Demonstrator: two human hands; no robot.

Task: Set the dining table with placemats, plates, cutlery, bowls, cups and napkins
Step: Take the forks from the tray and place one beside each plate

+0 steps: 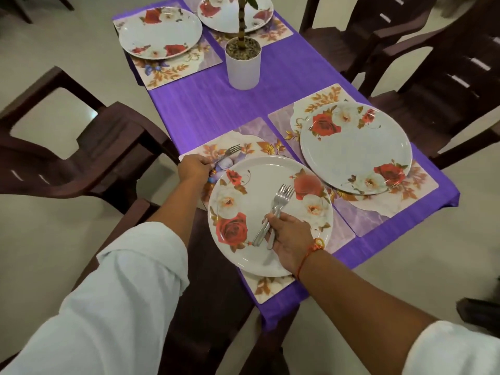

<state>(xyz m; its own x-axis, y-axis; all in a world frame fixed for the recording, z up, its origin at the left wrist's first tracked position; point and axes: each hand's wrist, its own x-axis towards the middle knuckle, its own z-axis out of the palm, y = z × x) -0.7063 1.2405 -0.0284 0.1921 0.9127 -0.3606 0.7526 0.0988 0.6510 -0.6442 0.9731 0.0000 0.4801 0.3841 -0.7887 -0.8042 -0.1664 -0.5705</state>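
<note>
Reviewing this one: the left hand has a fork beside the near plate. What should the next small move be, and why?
Probably release it. The left hand grips a fork that seems to lie on the placemat, left of the near plate. The right hand holds a bundle of forks, and the neighbouring plate has none beside it.

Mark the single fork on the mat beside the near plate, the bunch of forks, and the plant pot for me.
single fork [229, 153]: head view, neck below the tines.
bunch of forks [284, 191]: head view, on the tines.
plant pot [243, 70]: head view, white side wall.
</note>
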